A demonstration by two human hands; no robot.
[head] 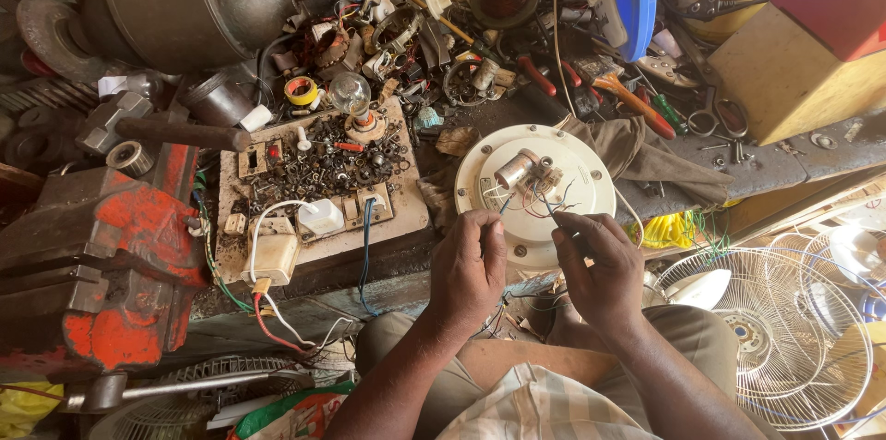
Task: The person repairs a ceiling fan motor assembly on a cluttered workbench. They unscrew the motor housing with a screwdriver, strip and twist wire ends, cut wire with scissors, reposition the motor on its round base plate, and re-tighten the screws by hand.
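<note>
bench (794, 168): cluttered grey worktop, fills upper frame, piled with scrap parts and tools
vise (101, 265): big red bench vise at far left, well apart from both hands
motor housing (185, 6): dark metal casing at top left, lying on its side
fan guard (784, 329): white wire grille at lower right, just beside the right forearm
yellow box (784, 80): top right, a red block on top of it
test board (318, 181): wooden board left of the hands, carries a clear bulb (350, 92), white socket, switches and a heap of small screws and nuts
cloth (646, 154): brown rag, touching the right edge of the disc
fan motor base (531, 191): round cream disc on the bench edge, directly above both hands, a small metal capacitor and a wire bundle at its centre
wires (540, 204): thin blue and white leads trail from the disc centre down to the fingertips
left hand (468, 265): fingers pinched shut on a wire end, just below the disc rim
right hand (600, 265): thumb and forefinger pinched on another wire end, near the left hand but not touching it
in the way: nothing between hands and disc, the disc's lower rim is partly covered by the fingertips
pliers (544, 75): red-handled, behind the disc, among loose clutter
</note>
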